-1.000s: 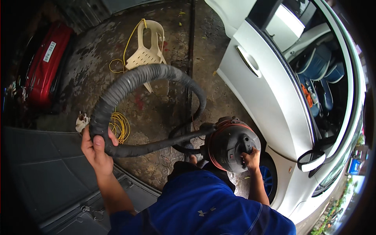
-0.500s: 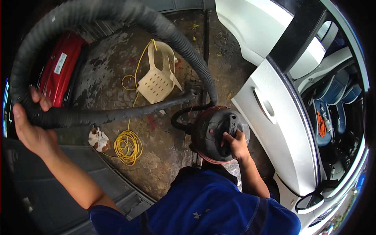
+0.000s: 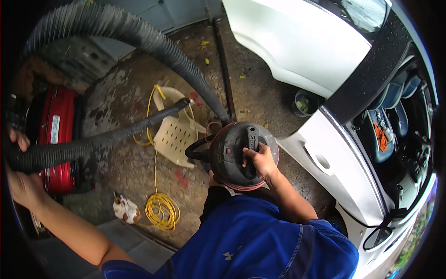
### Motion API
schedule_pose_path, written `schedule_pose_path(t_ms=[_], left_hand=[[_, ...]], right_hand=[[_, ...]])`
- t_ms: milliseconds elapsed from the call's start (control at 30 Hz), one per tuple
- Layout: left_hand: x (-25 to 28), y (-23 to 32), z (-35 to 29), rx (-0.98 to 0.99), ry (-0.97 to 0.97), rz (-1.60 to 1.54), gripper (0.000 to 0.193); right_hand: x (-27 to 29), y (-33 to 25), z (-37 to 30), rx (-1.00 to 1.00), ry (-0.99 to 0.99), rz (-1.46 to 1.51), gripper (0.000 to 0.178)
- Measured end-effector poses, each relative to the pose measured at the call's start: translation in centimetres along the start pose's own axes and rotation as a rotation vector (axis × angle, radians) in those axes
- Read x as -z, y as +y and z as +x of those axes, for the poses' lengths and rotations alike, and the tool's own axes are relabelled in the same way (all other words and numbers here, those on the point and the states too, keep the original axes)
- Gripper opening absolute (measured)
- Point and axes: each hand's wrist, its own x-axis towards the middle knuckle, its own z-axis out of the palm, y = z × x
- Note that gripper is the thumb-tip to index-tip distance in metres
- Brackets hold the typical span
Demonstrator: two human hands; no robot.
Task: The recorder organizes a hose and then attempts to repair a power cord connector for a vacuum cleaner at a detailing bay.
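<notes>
At the far left, my left hand (image 3: 23,172) wraps round the thick black ribbed vacuum hose (image 3: 121,29). From that grip the hose's free end reaches right to its tip above a chair, while the rest loops overhead and down to the vacuum cleaner (image 3: 220,158). My right hand (image 3: 261,161) is closed round the carry handle on top of this round black and red machine. The cleaner is in front of my body, close beside a white car's open door (image 3: 325,172).
A cream plastic chair (image 3: 169,142) with a yellow cord (image 3: 162,213) stands left of the vacuum. A white and brown cat (image 3: 126,210) is by the coiled cord. A red car (image 3: 59,139) is at left; a dark bucket (image 3: 305,103) sits between the white car's doors.
My left hand has shifted left with the hose, and the hose's free end now tilts up over the chair. My right hand keeps its grip on the handle as the view has turned.
</notes>
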Motion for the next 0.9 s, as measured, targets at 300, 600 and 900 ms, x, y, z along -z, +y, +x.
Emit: schedule_pose_path(t_ms=[300, 600, 900], left_hand=[[-4.7, -16.7, 5.2, 0.045, -0.226, -0.190, 0.061], [-12.5, -28.7, 8.6, 0.348, -0.074, -0.057, 0.089], [-26.7, -27.8, 6.6, 0.855, -0.161, -0.103, 0.079]], right_hand=[[-1.9, -1.3, 13.4, 0.082, 0.374, 0.049, 0.010], [1.8, -7.0, 24.1, 0.057, 0.522, -0.318, 0.018], [9.7, -5.2, 38.6, -0.028, 0.482, -0.359, 0.021]])
